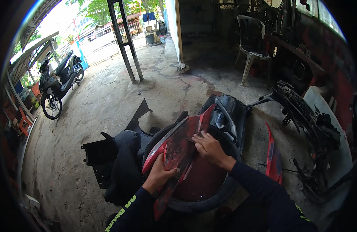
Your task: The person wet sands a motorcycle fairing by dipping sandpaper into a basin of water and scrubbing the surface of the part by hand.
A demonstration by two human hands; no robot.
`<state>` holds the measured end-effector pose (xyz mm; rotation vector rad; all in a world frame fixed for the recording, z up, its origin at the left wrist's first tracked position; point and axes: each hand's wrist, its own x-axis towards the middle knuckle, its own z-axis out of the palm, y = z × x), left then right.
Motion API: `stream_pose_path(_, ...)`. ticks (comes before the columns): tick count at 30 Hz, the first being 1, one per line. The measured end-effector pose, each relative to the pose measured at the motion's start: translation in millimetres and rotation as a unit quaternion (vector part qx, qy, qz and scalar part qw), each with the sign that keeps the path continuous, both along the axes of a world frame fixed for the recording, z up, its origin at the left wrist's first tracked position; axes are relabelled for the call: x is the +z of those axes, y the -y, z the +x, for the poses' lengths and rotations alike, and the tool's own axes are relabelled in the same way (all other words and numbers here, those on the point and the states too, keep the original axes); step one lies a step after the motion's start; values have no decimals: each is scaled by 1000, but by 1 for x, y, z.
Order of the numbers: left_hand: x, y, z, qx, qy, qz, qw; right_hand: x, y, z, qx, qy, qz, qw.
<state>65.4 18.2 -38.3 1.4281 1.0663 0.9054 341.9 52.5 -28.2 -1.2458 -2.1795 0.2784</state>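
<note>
My left hand grips the lower left edge of a red motorcycle body panel, thumb on top. The panel's surface is scuffed and blotched dark, and it lies tilted across a round black basin. Reddish liquid shows inside the basin. My right hand rests on the panel's right side, fingers stretched out across it. A small dark edge shows by those fingertips; whatever lies under them is hidden.
Black plastic body parts lie left of the basin, with a dark cover behind it. Another red panel and a black frame part lie rightward. Farther off are a plastic chair, metal post and parked scooter.
</note>
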Motion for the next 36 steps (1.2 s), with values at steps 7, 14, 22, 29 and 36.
stream_pose_path(7,26,-6,-24,-46,-2,-22,999,17,8,3,74,91,55,992)
stream_pose_path(14,46,-5,-30,-74,-33,-28,996,8,3,9,65,62,61,994)
stream_pose_path(22,45,-3,-32,-75,-47,-26,996,2,4,9,91,25,122,988)
stream_pose_path(29,43,-4,-34,-81,-65,-17,994,-3,19,-1,108,57,170,978)
stream_pose_path(36,47,-5,-38,-82,-94,-5,992,2,22,-10,99,69,199,973)
